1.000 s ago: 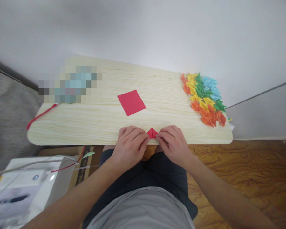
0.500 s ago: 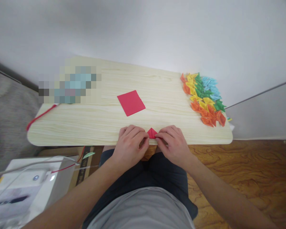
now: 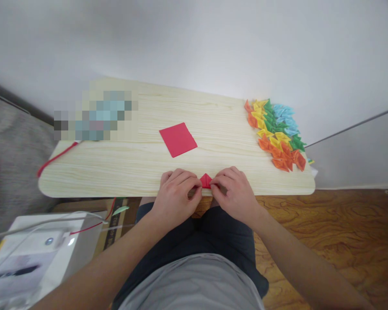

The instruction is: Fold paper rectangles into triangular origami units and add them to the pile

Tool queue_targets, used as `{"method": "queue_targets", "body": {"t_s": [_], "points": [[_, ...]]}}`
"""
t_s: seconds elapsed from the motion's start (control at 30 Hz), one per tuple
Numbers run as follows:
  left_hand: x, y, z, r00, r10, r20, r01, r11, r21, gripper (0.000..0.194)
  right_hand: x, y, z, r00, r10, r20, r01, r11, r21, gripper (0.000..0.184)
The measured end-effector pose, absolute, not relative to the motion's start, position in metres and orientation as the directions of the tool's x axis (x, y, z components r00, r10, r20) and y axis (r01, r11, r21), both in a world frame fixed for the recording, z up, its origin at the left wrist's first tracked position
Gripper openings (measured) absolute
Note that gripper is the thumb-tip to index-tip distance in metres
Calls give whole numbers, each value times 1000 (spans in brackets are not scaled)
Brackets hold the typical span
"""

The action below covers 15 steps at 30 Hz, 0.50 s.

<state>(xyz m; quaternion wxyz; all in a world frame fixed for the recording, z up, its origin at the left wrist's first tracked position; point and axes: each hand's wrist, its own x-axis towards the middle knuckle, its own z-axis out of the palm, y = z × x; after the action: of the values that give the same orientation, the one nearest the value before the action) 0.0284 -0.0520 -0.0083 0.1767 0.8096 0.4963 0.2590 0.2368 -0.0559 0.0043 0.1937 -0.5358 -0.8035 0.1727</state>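
Observation:
A small folded piece of red paper (image 3: 206, 180) lies at the front edge of the table, its tip pointing away from me and a crease running down its middle. My left hand (image 3: 179, 193) pinches its left corner between thumb and fingers. On the other side, my right hand (image 3: 233, 189) is closed at the right corner, thumb against fingertips. The fingers cover both side corners. Beyond my hands lies a flat square of red paper (image 3: 178, 140), touched by neither.
Several folded paper pieces (image 3: 274, 133) in orange, yellow, green and blue crowd the table's right end. A blurred-out bluish item (image 3: 103, 114) and a red cord (image 3: 56, 158) are at the left. A white box (image 3: 80, 241) stands below the table (image 3: 116, 176), and a wall rises behind.
Both hands stay at the folded red paper. My right fingers shift slightly, with a wider gap showing between thumb and index finger. The red square and the coloured pieces stay put.

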Motion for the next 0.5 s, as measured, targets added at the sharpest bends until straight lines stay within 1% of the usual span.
{"method": "queue_targets", "body": {"t_s": [0.17, 0.23, 0.33, 0.5], "points": [[29, -53, -5, 384, 896, 224, 713, -442, 544, 5, 235, -58, 8, -397, 912, 101, 821, 403, -404, 9], [29, -53, -5, 388, 896, 216, 717, -441, 540, 6, 236, -60, 7, -406, 908, 105, 825, 414, -386, 10], [30, -53, -5, 382, 900, 212, 729, -434, 529, 10, 236, -62, 4, -398, 910, 116, 830, 411, -377, 10], [31, -52, -6, 373, 904, 212, 743, -427, 516, 10, 233, -66, 0, -355, 925, 136, 845, 380, -375, 12]]}}
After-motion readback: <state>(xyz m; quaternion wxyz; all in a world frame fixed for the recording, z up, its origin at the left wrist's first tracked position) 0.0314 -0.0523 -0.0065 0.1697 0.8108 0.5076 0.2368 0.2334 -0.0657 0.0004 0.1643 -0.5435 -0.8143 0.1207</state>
